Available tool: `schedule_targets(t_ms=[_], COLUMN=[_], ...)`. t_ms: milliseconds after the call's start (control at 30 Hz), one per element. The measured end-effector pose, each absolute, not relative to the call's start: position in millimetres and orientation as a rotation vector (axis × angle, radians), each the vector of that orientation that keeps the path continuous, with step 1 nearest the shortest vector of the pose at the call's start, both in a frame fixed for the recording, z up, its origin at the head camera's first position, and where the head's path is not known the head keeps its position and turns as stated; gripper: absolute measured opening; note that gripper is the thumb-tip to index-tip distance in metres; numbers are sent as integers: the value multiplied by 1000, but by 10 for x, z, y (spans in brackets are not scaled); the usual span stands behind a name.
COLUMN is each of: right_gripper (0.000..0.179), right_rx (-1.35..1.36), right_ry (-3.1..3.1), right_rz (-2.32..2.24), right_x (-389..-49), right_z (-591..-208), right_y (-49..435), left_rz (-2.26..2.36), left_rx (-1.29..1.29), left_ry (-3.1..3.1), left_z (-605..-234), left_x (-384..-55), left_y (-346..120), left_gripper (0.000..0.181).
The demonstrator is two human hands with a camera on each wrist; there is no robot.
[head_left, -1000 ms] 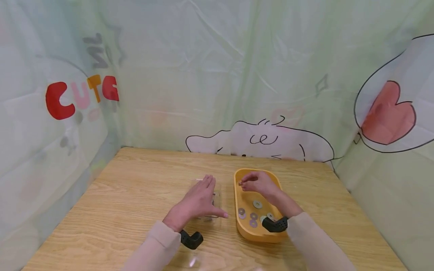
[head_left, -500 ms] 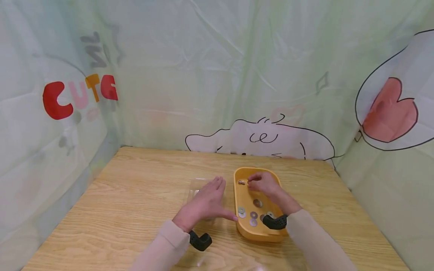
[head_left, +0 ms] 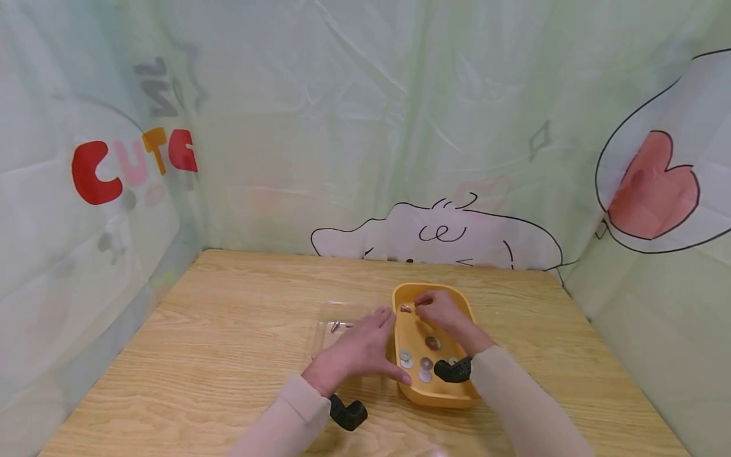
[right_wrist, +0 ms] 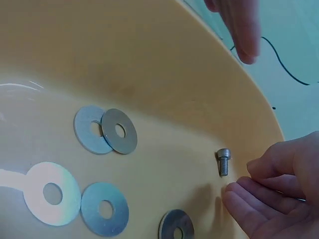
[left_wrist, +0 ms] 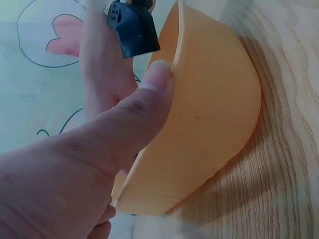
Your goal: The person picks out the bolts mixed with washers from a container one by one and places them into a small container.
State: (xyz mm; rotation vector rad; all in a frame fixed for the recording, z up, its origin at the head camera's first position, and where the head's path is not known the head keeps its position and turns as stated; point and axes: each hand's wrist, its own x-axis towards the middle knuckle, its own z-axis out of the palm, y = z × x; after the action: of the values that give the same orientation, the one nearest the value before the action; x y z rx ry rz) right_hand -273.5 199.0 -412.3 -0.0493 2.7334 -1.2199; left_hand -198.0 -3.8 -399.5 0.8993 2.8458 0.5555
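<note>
My left hand (head_left: 361,348) lies along the left side of the yellow tray (head_left: 434,400), its fingers straight. In the left wrist view, the thumb (left_wrist: 155,82) rests at the tray's rim. Inside the tray's far end, my right hand (head_left: 444,312) has its fingers loosely bent, with nothing visible between them. Just beside those fingertips, a small socket-head screw (right_wrist: 224,162) lies on the tray floor. Several flat metal washers are scattered over the same floor, among them a blue-grey washer (right_wrist: 104,209) and a darker washer (right_wrist: 177,226).
Left of the tray stands a clear plastic box (head_left: 317,336), partly hidden under my left forearm and hand. A screw (head_left: 335,326) shows inside it. The wooden table (head_left: 228,317) carries both, and a printed curtain (head_left: 302,127) closes off the back and sides.
My left hand has moved right, from over the clear box to the tray's edge. The right fingers, earlier right at the screw, have drawn slightly away to the right, leaving it lying.
</note>
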Motion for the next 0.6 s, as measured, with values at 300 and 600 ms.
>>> schedule_targets(t_ms=[300,600], right_gripper=[33,31], right_rx=[-177,-139], right_ry=[2710,2665], right_rz=[-1197,-1200], right_x=[-2802,-2781], right_z=[-4169,-4183], right_y=[1912,1855], left_rz=[454,469], left_rx=[917,919], left_ry=[2844,2814], left_z=[-3968,-3973], left_x=[-1978,-1999], left_y=[-47,-53], left_gripper=[118,115])
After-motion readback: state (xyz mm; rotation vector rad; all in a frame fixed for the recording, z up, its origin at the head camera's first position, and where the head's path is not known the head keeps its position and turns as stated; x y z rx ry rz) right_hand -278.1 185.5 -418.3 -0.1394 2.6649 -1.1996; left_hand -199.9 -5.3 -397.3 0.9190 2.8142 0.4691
